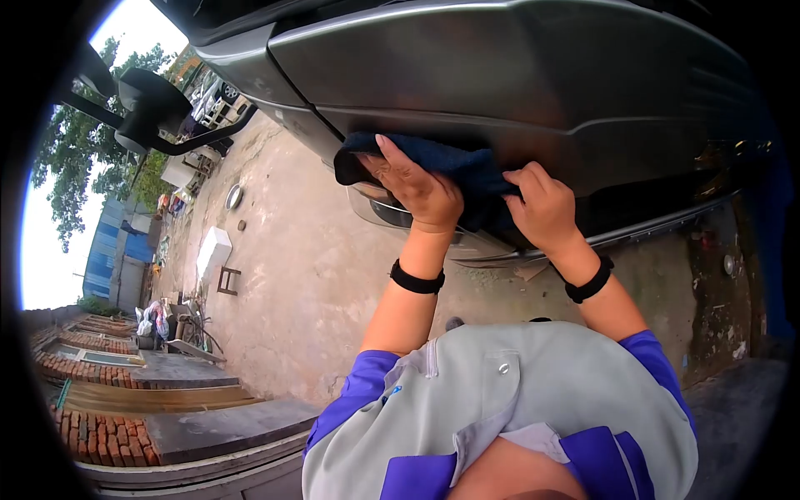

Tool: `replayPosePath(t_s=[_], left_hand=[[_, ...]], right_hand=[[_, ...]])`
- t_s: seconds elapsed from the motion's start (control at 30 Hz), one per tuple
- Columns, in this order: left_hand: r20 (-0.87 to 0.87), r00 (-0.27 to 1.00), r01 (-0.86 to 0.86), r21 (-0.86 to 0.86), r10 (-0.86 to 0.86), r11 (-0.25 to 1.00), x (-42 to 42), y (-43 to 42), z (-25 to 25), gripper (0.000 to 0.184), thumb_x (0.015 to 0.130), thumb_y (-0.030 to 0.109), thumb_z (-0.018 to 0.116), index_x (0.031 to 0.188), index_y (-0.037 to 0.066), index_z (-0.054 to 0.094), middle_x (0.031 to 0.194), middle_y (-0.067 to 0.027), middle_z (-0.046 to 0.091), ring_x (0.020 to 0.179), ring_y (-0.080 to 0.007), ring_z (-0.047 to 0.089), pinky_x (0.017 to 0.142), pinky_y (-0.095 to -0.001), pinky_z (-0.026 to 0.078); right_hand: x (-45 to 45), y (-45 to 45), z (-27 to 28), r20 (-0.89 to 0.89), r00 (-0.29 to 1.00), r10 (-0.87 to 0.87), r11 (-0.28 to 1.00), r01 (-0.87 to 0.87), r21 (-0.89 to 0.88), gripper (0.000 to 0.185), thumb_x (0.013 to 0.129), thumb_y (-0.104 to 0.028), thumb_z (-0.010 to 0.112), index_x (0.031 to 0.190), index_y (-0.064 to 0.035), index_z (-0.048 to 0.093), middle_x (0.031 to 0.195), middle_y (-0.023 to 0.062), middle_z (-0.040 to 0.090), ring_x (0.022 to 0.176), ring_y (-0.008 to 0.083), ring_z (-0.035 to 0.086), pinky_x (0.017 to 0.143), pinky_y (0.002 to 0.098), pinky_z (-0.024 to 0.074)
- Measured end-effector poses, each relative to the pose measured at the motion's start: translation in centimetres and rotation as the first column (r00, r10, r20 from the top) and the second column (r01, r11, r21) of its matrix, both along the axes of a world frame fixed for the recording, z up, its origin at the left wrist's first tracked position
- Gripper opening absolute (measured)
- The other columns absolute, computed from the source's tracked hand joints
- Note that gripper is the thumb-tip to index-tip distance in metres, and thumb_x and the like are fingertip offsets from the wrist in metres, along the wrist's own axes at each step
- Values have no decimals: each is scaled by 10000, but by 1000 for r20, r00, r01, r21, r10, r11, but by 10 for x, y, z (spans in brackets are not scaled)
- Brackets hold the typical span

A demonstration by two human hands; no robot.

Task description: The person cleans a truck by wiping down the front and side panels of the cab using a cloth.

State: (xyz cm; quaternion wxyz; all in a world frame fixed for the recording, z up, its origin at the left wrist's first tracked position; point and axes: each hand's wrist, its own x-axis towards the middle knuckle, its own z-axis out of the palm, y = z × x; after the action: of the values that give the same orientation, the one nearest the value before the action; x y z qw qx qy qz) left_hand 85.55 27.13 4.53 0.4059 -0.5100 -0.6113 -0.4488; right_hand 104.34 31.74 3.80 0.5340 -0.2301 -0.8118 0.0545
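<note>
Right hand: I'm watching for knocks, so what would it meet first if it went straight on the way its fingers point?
The dark blue cloth, which the right hand touches at its edge. Beyond that, probably the left hand, though depth is unclear.

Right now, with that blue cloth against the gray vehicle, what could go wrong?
The cloth might drop onto the dirty ground if the right hand, pinching its edge, and the left hand, laid on it, both let go. If any grit were caught under it, rubbing could scratch the shiny vehicle.
</note>
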Motion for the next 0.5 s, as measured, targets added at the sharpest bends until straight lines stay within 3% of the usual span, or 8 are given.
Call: replayPosePath(t_s=[0.03,0.13,0.17,0.27,0.33,0.37,0.5], left_hand=[[-67,993,103,51,-99,993,14,6,6,745,817,-6,468,1498,-188,226,1555,-435,189,1461,-615,143,1210,-625,110],[-245,964,106,4,-102,994,54,24,-5,750,826,5,472,1526,-136,240,1520,-428,263,1433,-632,185,1178,-675,127],[-257,962,91,-13,-92,996,66,30,-12,735,822,31,508,1516,-98,301,1443,-437,361,1369,-647,297,1143,-685,210],[-309,940,137,-55,-147,989,98,47,-29,722,826,68,543,1510,-57,349,1375,-404,454,1315,-613,403,1110,-668,276],[-335,903,226,-161,-269,961,123,56,-39,673,851,103,576,1500,15,420,1320,-278,561,1261,-488,527,1074,-565,374],[-294,871,330,-241,-393,912,138,59,-43,623,860,85,572,1470,30,463,1335,-250,569,1269,-445,541,1060,-530,397],[-11,622,666,-518,-783,536,194,82,-57,507,856,8,576,1359,75,580,1358,-196,600,1262,-350,585,1016,-456,458]], right_hand=[[10,3,-4,-12,999,-33,999,33,-15,358,643,-35,803,965,-93,656,878,63,618,685,285,656,582,359,522],[41,9,-15,-21,991,-135,988,133,-80,344,681,-16,770,994,-98,653,915,67,629,685,295,653,591,364,520],[51,11,-20,-18,985,-174,980,171,-100,342,692,-13,760,1005,-100,651,922,68,630,687,297,653,593,365,520],[86,13,-36,19,959,-283,936,280,-215,362,779,-38,718,1123,-99,623,1030,86,662,827,330,673,681,385,541],[111,13,-48,8,936,-353,893,340,-295,373,814,-58,709,1171,-96,606,1084,97,675,916,344,676,733,397,548],[127,10,-54,43,916,-399,854,388,-348,375,851,-84,700,1209,-95,589,1142,106,680,1011,354,666,797,413,546],[191,-7,-78,54,836,-546,767,525,-369,359,867,-90,700,1208,-89,589,1147,126,678,1007,351,672,818,409,543]])
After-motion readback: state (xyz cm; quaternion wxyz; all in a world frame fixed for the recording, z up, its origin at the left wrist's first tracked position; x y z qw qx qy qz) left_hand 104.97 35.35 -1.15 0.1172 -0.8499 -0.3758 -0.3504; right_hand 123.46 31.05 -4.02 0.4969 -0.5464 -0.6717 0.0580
